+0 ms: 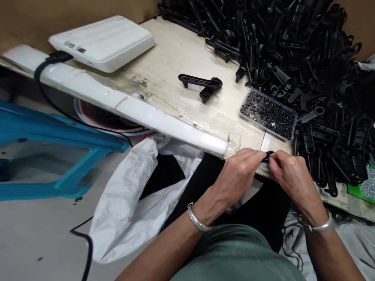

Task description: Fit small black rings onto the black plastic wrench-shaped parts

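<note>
My left hand [238, 173] and my right hand [290, 175] meet at the near edge of the wooden table [175, 58]. Both pinch the same small black plastic part [268, 157], which is mostly hidden by the fingers. A silver bangle sits on each wrist. Just beyond the hands stands a clear tray of small black screws [268, 114]. Two joined black plastic arms [203, 85] lie alone in the middle of the table.
A big heap of black plastic parts [307, 58] fills the table's right and far side. A white flat device [102, 41] lies at the far left. A white woven sack [131, 203] hangs open below the table edge. A blue frame [43, 156] stands at left.
</note>
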The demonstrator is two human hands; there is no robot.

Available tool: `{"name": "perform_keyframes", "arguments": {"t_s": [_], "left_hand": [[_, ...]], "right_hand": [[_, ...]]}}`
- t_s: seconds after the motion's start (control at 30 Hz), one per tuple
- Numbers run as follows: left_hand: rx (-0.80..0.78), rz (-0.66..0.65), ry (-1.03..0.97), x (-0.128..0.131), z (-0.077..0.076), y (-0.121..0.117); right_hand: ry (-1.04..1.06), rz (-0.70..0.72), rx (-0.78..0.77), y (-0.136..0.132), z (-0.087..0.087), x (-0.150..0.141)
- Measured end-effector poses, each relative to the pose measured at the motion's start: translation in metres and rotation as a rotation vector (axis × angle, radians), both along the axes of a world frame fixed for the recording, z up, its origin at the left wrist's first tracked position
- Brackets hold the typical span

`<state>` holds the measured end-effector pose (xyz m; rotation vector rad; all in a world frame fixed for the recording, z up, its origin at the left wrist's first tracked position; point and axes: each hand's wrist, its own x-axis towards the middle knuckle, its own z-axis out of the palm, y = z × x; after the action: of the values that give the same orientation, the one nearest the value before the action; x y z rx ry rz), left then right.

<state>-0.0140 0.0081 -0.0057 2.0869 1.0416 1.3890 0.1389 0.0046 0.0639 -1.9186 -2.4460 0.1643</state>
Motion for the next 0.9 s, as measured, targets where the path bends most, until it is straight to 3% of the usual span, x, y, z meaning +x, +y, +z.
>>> {"name": "perform_keyframes", "arguments": {"t_s": [0.1,0.2,0.33,0.43,0.53,0.6,0.77,0.9], "left_hand": [[0.009,0.018,-0.016,0.002,0.0,0.0],[-0.006,0.038,-0.044,0.002,0.0,-0.001],[-0.034,0.032,-0.059,0.002,-0.001,-0.001],[-0.06,0.058,-0.062,0.001,-0.001,-0.001],[-0.115,0.101,-0.085,0.001,0.001,-0.004],[-0.15,0.127,-0.109,0.002,0.005,-0.008],[-0.113,0.181,-0.148,0.008,0.014,-0.018],[-0.058,0.175,-0.175,0.014,0.017,-0.025]], "right_hand": [[-0.23,0.05,0.04,-0.003,0.002,-0.014],[-0.45,-0.012,0.052,-0.007,0.004,-0.037],[-0.473,-0.105,0.021,-0.005,0.004,-0.05],[-0.137,-0.179,-0.075,-0.001,-0.001,-0.028],[0.506,-0.285,-0.25,-0.003,-0.011,0.004],[0.843,-0.341,-0.261,-0.008,-0.018,0.017],[1.326,-0.475,-0.121,-0.027,-0.026,0.013],[1.601,-0.524,-0.127,-0.029,-0.025,-0.001]]}}
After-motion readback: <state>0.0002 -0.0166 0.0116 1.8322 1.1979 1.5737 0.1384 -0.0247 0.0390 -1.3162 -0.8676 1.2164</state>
